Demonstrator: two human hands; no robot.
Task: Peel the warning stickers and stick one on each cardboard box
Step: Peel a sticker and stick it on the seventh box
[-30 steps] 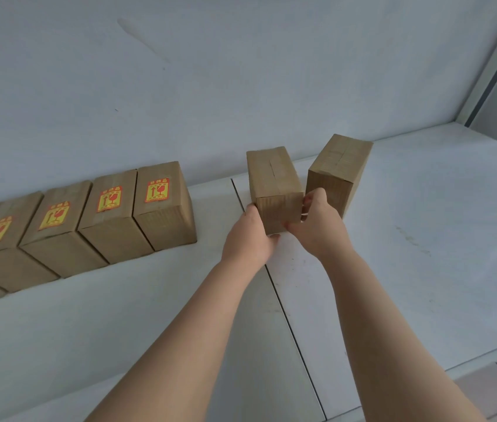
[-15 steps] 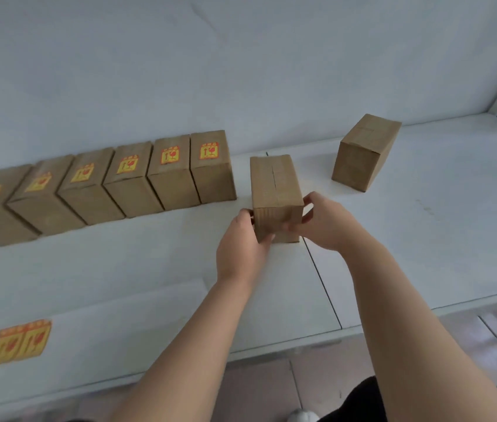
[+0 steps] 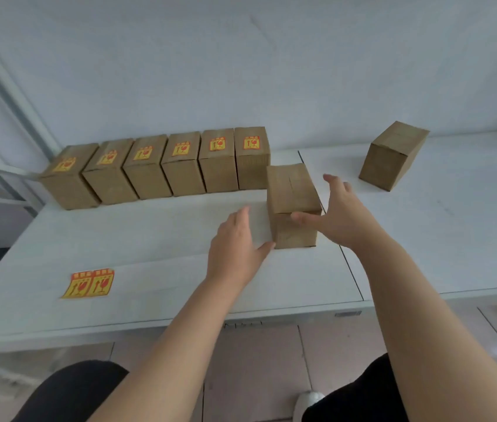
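White counter (image 3: pixel 423 239) carries everything. Row of six labelled boxes (image 3: pixel 156 169) along the back wall, left of centre. One unlabelled box (image 3: pixel 292 205) stands at the row's right end, set slightly forward, long axis running away from the person. A second bare box (image 3: pixel 393 156) sits well apart to the right, turned askew. Both hands empty, fingers spread: right hand (image 3: pixel 341 214) thumb on the near box's front face, left hand (image 3: pixel 235 248) just beside its lower left corner. Sticker strip (image 3: pixel 89 283), two stickers, lies to the near left; left hand is nearer, likely to reach it.
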